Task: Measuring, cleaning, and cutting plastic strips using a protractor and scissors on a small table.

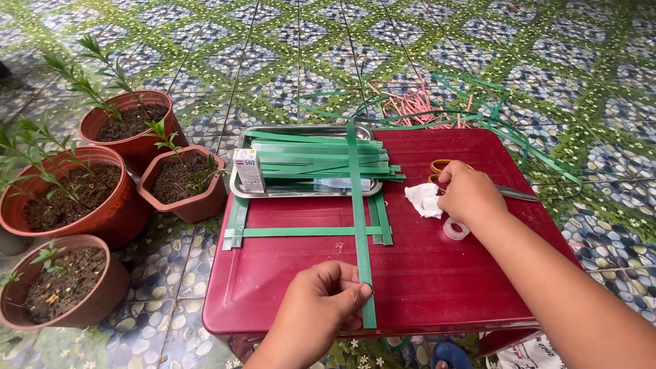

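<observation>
Pinned under the left hand (321, 301) at the table's (287, 287) near edge, a long green strip (357, 212) runs toward the metal tray (239, 184) of strips, held flat so it stays straight. At the right edge, the right hand (470, 195) rests on scissors (447, 167); whether it grasps them is unclear.

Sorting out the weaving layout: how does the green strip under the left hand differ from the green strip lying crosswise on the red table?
The long strip runs lengthwise from the metal tray to the table's near edge; the crosswise strip runs side to side. The left hand pinches the long strip, while the crosswise strip lies untouched. The long strip passes over the crosswise one. Both are flat green bands.
</observation>
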